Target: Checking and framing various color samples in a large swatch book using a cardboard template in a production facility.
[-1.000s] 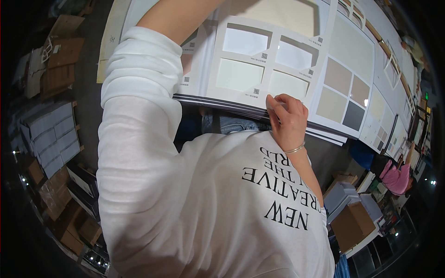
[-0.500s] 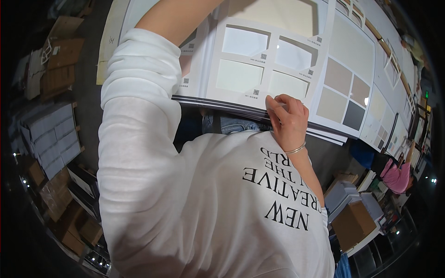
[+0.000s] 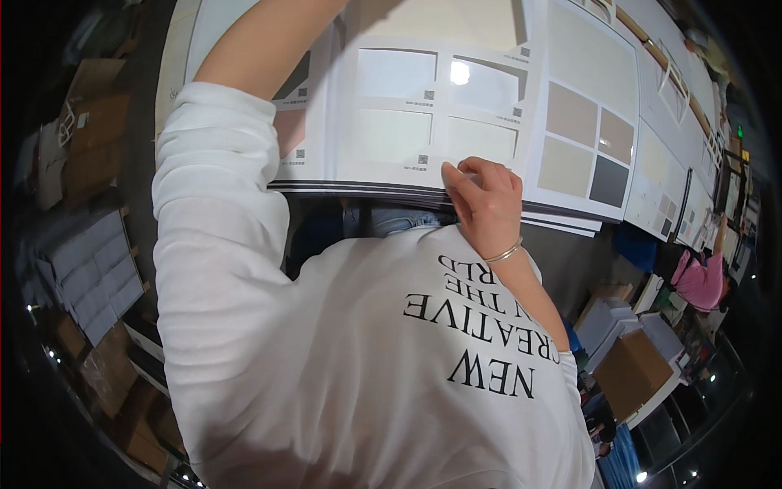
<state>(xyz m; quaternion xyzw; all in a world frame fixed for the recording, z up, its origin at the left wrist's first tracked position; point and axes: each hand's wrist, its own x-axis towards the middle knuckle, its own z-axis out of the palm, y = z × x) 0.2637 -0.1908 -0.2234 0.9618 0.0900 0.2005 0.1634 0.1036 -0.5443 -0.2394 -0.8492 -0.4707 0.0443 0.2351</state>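
I saw a large stack of colour sample boards (image 3: 423, 122) lying on the tabletop (image 3: 570, 253) ahead of me, its top white board set with pale swatches. Further boards (image 3: 586, 138) with beige and grey swatches lay just beside it on the right. My right hand (image 3: 486, 200) pinched the stack's near edge, fingers curled. My left hand was out of view past the upper edge, so I could not tell its state.

Brown cardboard boxes (image 3: 90, 122) are stacked at the upper left of the frame, with more brown cartons (image 3: 122, 391) along the lower left. At the lower right sits another brown box (image 3: 631, 371) beside white flat packages (image 3: 603, 314). Small square code labels (image 3: 423, 159) dot the white sample pages at top centre.
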